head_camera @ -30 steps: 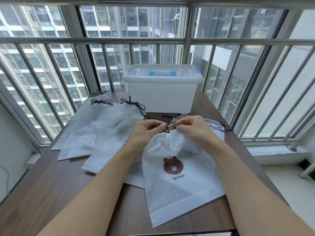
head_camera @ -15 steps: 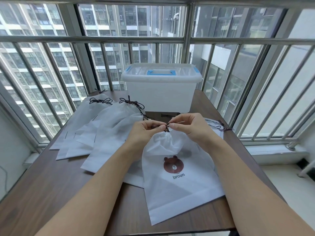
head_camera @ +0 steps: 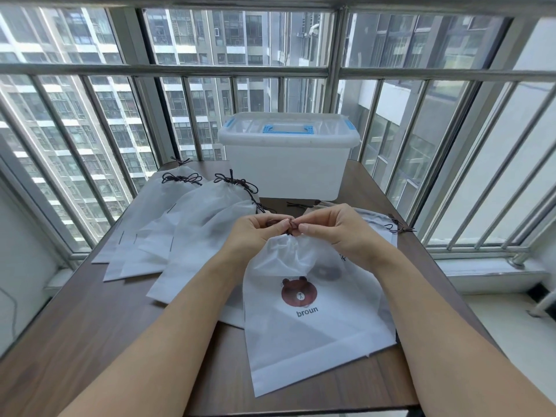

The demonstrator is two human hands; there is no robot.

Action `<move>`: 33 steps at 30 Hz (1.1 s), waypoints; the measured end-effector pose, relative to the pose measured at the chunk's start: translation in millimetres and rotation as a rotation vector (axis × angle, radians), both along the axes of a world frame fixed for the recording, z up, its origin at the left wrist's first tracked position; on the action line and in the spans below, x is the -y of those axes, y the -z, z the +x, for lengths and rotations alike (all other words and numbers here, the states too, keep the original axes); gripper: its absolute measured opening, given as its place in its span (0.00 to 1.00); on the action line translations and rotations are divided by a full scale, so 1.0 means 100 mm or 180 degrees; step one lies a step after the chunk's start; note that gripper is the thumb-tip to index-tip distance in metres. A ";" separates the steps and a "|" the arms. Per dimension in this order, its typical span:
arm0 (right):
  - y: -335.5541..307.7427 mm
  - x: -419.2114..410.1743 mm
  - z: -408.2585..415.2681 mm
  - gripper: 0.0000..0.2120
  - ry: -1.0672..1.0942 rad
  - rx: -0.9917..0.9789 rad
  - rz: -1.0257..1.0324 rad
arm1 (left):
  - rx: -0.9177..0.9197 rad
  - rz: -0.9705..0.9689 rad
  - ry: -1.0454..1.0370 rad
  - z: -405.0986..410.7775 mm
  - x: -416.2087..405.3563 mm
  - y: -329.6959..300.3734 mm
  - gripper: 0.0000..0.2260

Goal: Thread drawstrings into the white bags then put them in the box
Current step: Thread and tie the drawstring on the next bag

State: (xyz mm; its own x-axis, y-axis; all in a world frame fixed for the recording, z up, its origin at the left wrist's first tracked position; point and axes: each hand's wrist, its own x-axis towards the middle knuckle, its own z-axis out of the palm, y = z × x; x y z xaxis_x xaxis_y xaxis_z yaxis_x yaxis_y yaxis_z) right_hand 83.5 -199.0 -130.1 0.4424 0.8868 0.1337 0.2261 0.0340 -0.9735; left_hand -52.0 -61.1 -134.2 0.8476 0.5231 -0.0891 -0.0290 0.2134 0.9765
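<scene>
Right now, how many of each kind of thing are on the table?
White bags fanned at left: 4
Bear-print bag, its drawstring pinched by left hand and right hand: 1
Bags partly hidden on the right: at least 1
Lidded plastic box: 1
Total: at least 7

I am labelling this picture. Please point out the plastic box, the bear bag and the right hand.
plastic box (head_camera: pixel 285 173): head view, front wall.
bear bag (head_camera: pixel 313 335): head view, lower front.
right hand (head_camera: pixel 337 230): head view, back of hand.

Matt white cloth bags (head_camera: pixel 313 299) (thin, translucent) on wood-grain table (head_camera: pixel 90 335).
</scene>
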 end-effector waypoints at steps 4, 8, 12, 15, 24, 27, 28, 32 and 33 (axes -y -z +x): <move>0.03 -0.04 -0.04 0.07 0.0255 -0.0047 0.0056 | -0.0053 0.0052 0.0042 0.01 -0.01 0.03 0.08; 0.06 -0.11 -0.07 0.06 0.0566 -0.0051 0.0143 | 0.0008 0.0222 0.0034 0.03 -0.02 0.06 0.08; 0.08 -0.11 -0.05 0.11 0.0711 0.0202 -0.0037 | 0.0159 0.0602 0.0005 0.03 -0.01 0.07 0.07; 0.08 -0.12 -0.06 0.02 0.0465 0.0415 -0.0129 | 0.0274 0.0833 0.0041 0.02 -0.02 0.07 0.07; 0.12 -0.18 -0.07 0.08 0.0948 0.0737 0.0181 | 0.0407 0.1915 -0.0414 0.08 -0.05 0.08 0.05; 0.13 -0.21 -0.09 0.05 0.1078 0.1128 0.0083 | 0.0452 0.2169 -0.0370 0.08 -0.02 0.10 0.06; 0.13 -0.21 -0.10 0.04 0.1047 0.1164 0.0060 | 0.0470 0.2199 -0.0359 0.08 -0.01 0.10 0.06; 0.11 -0.21 -0.10 0.08 0.0770 0.1136 -0.0060 | 0.0446 0.2060 -0.0297 0.09 -0.04 0.10 0.07; 0.10 -0.19 -0.08 0.07 0.0621 0.0856 -0.0090 | 0.0441 0.2043 -0.0280 0.09 -0.05 0.10 0.08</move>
